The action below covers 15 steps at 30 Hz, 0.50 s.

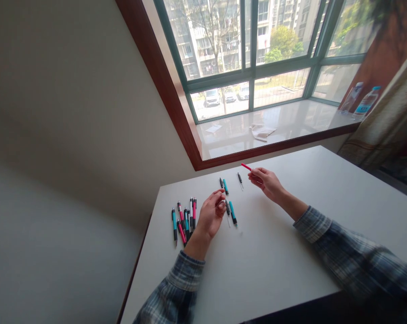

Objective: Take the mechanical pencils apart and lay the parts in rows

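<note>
My right hand [267,183] is closed in a pinch on a red pen barrel [245,166], raised above the far part of the white table [274,256]. Its black grip is not visible. My left hand [210,216] has its fingers curled together; whatever they may hold is too small to make out. Around the left fingertips lie pen parts: a teal barrel [233,212], a second teal barrel [225,186], a black piece with a thin refill [227,208] and a small black piece [221,182]. Another black piece with a refill [239,178] lies between the hands.
Several whole pens in teal, red and white, among them a teal pen [174,226], lie left of my left hand. Behind the table is a windowsill [230,141] with a cloth [261,132] and a water bottle [367,104]. A curtain [385,103] hangs at right.
</note>
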Motion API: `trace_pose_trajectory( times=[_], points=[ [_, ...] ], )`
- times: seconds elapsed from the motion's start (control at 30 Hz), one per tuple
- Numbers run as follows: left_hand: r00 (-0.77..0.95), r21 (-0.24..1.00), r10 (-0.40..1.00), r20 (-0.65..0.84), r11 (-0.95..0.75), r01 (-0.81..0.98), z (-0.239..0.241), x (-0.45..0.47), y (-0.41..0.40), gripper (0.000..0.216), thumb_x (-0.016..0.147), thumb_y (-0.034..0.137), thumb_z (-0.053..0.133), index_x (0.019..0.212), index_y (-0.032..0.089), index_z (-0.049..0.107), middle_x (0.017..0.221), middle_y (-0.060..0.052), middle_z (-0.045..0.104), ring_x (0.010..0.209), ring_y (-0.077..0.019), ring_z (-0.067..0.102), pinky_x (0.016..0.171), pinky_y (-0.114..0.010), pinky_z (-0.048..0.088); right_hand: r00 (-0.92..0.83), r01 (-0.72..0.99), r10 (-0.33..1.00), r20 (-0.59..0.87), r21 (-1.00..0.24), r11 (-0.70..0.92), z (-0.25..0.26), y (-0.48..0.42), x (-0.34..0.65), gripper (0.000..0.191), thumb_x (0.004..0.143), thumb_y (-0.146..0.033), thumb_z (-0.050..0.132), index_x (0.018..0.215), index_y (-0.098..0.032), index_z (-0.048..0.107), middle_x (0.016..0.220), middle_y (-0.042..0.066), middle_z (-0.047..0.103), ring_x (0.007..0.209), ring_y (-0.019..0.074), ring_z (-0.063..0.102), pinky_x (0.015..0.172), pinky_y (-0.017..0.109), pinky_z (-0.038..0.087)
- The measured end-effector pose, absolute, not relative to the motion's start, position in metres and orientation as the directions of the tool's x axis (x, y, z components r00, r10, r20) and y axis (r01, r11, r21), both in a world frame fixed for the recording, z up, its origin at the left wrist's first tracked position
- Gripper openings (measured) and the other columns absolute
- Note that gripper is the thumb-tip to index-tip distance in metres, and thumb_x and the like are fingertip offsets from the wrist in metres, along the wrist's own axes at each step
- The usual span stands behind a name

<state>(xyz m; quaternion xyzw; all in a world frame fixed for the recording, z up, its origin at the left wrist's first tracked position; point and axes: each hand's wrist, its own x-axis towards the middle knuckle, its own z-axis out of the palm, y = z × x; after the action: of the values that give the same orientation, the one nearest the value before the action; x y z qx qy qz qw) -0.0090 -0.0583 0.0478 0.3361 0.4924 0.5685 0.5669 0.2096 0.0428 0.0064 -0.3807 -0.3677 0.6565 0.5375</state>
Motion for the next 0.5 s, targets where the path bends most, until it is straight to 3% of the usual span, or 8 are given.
trace_pose_trajectory(
  times=[0.07,0.1,0.17,0.2,0.27,0.33,0.5],
  points=[
    [-0.270,0.993,0.957,0.106,-0.090,0.070,0.057,-0.001,-0.081,0.022,0.091,0.038,0.069,0.101,0.019,0.073,0.083,-0.004,0.067,0.063,-0.0122,0.055,0.058,-0.024,0.048,-0.109,-0.400,0.988,-0.112,-0.905,-0.147,0.004,0.045,0.212,0.037,0.071,-0.048,0.089,0.081,-0.022,0.065,0.091,0.006,0.076,0.088,0.0198,0.069,0.081,0.032,0.055],
    [-0.279,0.935,0.918,0.283,-0.199,0.295,0.059,0.006,-0.099,0.020,0.092,0.037,0.067,0.102,0.021,0.074,0.090,-0.006,0.070,0.071,-0.0160,0.060,0.064,-0.028,0.052,-0.097,-0.384,0.989,-0.111,-0.913,-0.140,0.003,0.045,0.213,0.038,0.071,-0.048,0.089,0.081,-0.022,0.064,0.090,0.006,0.076,0.086,0.0193,0.069,0.079,0.032,0.054],
    [-0.103,0.727,0.846,0.524,-0.381,0.572,0.056,0.022,-0.140,0.016,0.094,0.030,0.066,0.106,0.027,0.076,0.103,-0.009,0.072,0.090,-0.0236,0.066,0.082,-0.038,0.056,-0.075,-0.350,0.992,-0.103,-0.929,-0.123,0.002,0.044,0.213,0.039,0.071,-0.049,0.088,0.080,-0.022,0.062,0.089,0.006,0.076,0.082,0.0186,0.067,0.077,0.031,0.053],
    [0.044,0.628,0.825,0.563,-0.462,0.626,0.051,0.031,-0.161,0.021,0.093,0.027,0.067,0.112,0.031,0.076,0.104,-0.009,0.072,0.096,-0.0261,0.067,0.087,-0.041,0.057,-0.070,-0.330,0.993,-0.098,-0.937,-0.116,0.002,0.044,0.213,0.039,0.071,-0.050,0.087,0.080,-0.022,0.062,0.088,0.006,0.076,0.081,0.0186,0.067,0.076,0.032,0.052],
    [0.181,0.537,0.811,0.556,-0.517,0.667,0.036,0.045,-0.192,0.034,0.092,0.027,0.070,0.125,0.034,0.072,0.101,-0.009,0.072,0.092,-0.0260,0.068,0.083,-0.041,0.058,-0.079,-0.291,0.993,-0.085,-0.951,-0.105,0.000,0.043,0.213,0.040,0.072,-0.052,0.086,0.081,-0.022,0.061,0.088,0.007,0.076,0.081,0.0188,0.067,0.075,0.032,0.051],
    [0.225,0.540,0.869,0.441,-0.457,0.707,0.022,0.054,-0.203,0.047,0.091,0.033,0.073,0.137,0.031,0.064,0.108,-0.010,0.071,0.089,-0.0251,0.069,0.078,-0.039,0.061,-0.087,-0.265,0.993,-0.076,-0.959,-0.097,-0.002,0.044,0.213,0.040,0.073,-0.052,0.085,0.081,-0.022,0.060,0.089,0.007,0.077,0.082,0.0190,0.067,0.075,0.031,0.050],
    [0.297,0.557,0.927,0.229,-0.375,0.741,0.017,0.071,-0.176,0.073,0.076,0.039,0.088,0.143,0.028,0.059,0.115,-0.009,0.068,0.095,-0.0266,0.070,0.086,-0.042,0.062,-0.076,-0.272,0.995,-0.068,-0.958,-0.087,-0.003,0.046,0.217,0.038,0.073,-0.050,0.084,0.082,-0.022,0.060,0.090,0.007,0.077,0.085,0.0195,0.068,0.076,0.031,0.050]
  ],
)
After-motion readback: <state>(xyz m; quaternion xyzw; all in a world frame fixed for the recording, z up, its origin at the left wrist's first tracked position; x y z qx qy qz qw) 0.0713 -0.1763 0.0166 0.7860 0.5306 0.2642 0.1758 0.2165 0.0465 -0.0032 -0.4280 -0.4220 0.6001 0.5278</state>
